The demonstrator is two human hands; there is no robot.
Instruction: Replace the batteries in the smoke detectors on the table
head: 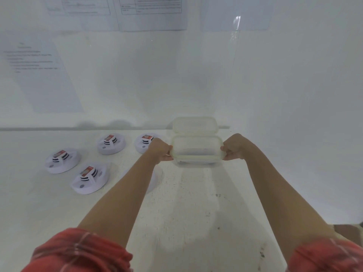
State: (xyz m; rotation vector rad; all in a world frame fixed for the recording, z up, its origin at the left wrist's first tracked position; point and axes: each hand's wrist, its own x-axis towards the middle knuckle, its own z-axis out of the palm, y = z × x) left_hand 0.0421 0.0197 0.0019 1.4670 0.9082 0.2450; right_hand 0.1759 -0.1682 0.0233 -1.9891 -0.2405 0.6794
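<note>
A: Fig. 1. What stands behind my work surface?
B: A plain white wall (pixel 294 85), evenly lit, meeting the counter (pixel 196 213) along a grey seam (pixel 39 128).
A: And on the wall?
B: Printed sheets (pixel 151 8) with ruled tables at the top, a text sheet (pixel 35 61) to my left, and a glossy strip (pixel 236 22) catching light. My counter is white and scuffed, with dark specks (pixel 262 254).

The left hand (pixel 160 149) and right hand (pixel 233 148) are bare, as are the forearms (pixel 121 197). The left sleeve (pixel 78 252) and right sleeve (pixel 324 256) are red with faint pale plaid lines, bunched above the elbows.
</note>
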